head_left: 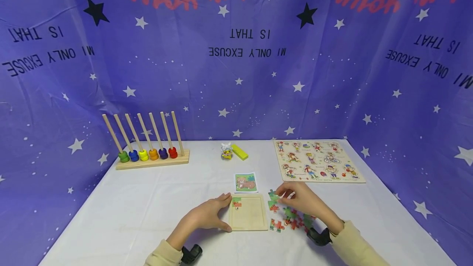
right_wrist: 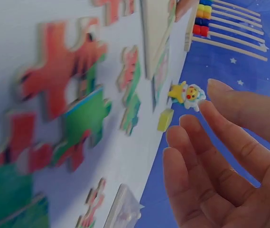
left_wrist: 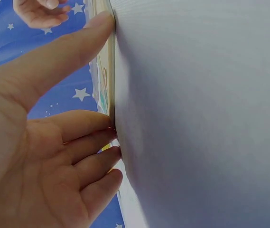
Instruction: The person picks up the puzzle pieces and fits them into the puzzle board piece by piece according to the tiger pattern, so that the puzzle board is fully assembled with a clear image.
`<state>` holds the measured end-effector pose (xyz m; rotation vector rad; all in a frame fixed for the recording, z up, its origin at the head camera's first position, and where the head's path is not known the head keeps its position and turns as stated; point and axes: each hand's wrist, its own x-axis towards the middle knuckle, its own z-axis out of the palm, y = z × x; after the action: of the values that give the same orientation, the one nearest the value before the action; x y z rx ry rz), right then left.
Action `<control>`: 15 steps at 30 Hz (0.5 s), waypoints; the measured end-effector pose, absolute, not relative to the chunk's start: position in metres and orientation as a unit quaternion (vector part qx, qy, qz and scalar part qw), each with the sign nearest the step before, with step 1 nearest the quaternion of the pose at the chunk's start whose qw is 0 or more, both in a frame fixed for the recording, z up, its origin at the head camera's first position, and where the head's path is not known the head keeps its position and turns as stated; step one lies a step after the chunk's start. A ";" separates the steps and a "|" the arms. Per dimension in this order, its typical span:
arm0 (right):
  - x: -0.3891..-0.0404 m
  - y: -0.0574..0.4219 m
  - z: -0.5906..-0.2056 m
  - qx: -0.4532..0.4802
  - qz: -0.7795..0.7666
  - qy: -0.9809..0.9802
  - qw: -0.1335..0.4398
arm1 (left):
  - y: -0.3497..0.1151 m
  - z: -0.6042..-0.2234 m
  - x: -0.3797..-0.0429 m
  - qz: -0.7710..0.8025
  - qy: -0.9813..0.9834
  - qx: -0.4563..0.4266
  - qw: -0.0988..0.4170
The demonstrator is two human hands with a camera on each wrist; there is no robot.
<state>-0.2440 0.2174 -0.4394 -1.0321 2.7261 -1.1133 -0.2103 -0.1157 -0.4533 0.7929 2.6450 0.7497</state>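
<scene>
My left hand (head_left: 207,214) braces the left side of a wooden puzzle tray (head_left: 249,229), thumb at the near corner and fingertips at the far one. In the left wrist view its fingers (left_wrist: 89,159) lie along the tray's edge, nearly straight. A red and green puzzle piece (head_left: 237,203) sits in the tray's far left corner. My right hand (head_left: 301,197) hovers over loose jigsaw pieces (head_left: 290,213) right of the tray. In the right wrist view its fingers are loosely bent, with nothing between thumb and fingertips. Two of the pieces (head_left: 273,205) lie just below its fingertips.
A picture card (head_left: 245,182) lies behind the tray. Farther back are a small toy figure (head_left: 226,151) and a yellow-green block (head_left: 240,152). A wooden bead rack (head_left: 152,161) stands at the back left, a figure puzzle board (head_left: 319,161) at the back right.
</scene>
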 end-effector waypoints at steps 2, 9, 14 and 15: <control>-0.243 0.222 -0.441 -0.334 -0.349 0.875 0.014 | -0.116 -0.453 -0.210 0.260 0.915 0.274 0.140; -0.238 0.234 -0.448 -0.319 -0.317 0.891 0.056 | -0.115 -0.453 -0.210 0.258 0.916 0.273 0.141; -0.236 0.239 -0.453 -0.300 -0.298 0.903 0.077 | -0.115 -0.453 -0.210 0.260 0.916 0.271 0.144; -0.236 0.239 -0.453 -0.297 -0.294 0.905 0.080 | -0.115 -0.453 -0.210 0.261 0.916 0.270 0.144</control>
<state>-0.2358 0.2394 -0.4535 -0.8877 2.7075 -0.8793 -0.2096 -0.1147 -0.4528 0.7795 2.6389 0.7511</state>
